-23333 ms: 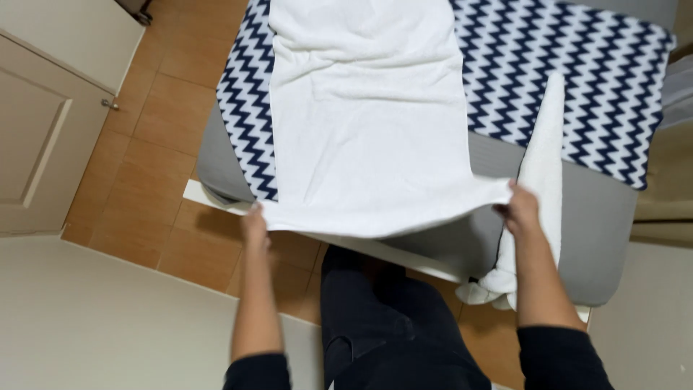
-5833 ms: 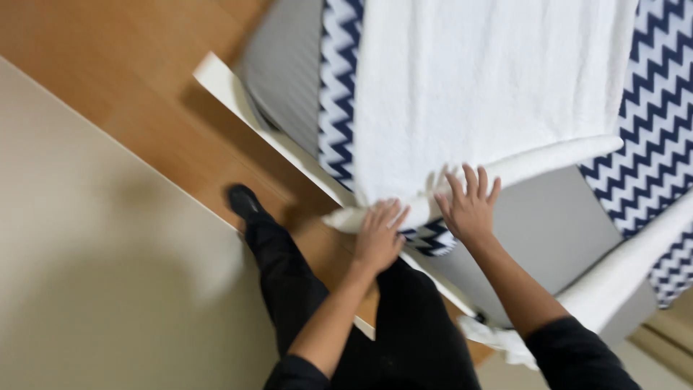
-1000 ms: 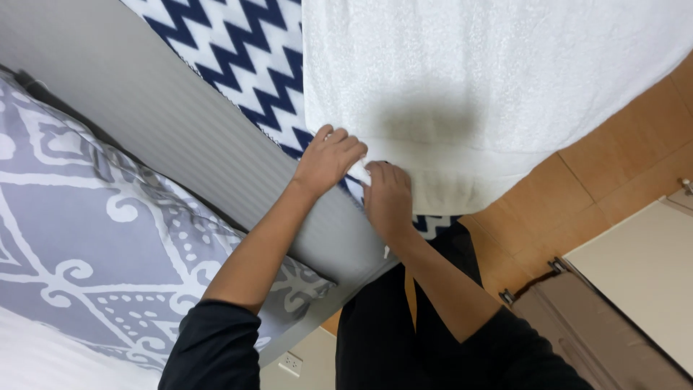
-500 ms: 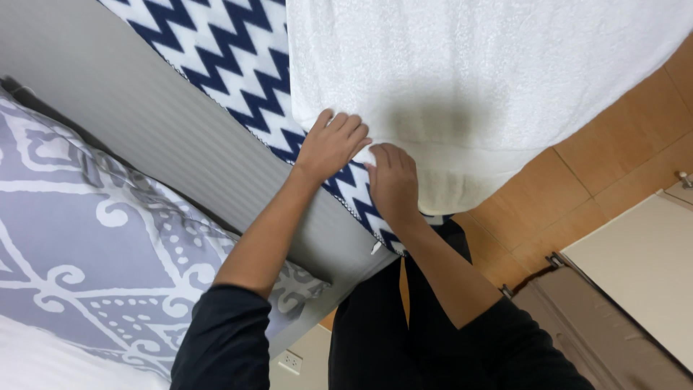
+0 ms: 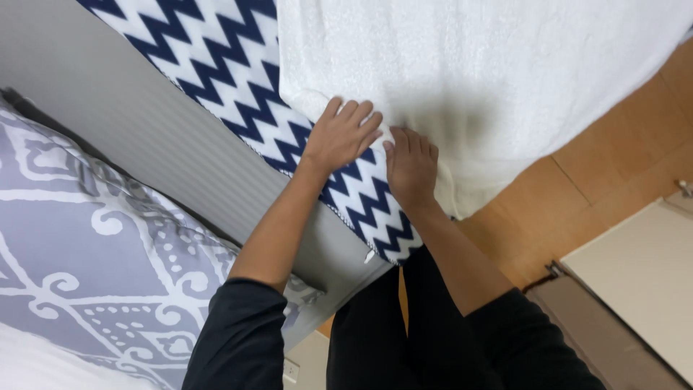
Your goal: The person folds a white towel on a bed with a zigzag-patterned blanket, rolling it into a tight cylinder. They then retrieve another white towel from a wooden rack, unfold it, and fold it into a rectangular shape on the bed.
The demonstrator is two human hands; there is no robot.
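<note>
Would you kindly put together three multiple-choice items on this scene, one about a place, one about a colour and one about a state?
1. Where does the white towel lie?
A. on the zigzag cloth
B. on the wooden floor
C. on the patterned bedding

2. What colours is the zigzag cloth?
A. red and yellow
B. navy and white
C. green and grey

3. How are the left hand and right hand placed?
A. raised in the air
B. gripping a door handle
C. pressed on the towel's edge, side by side

Answers: 1 A, the zigzag shows beneath its edge; 2 B, dark blue chevrons on white; 3 C, both rest palm-down there.
</note>
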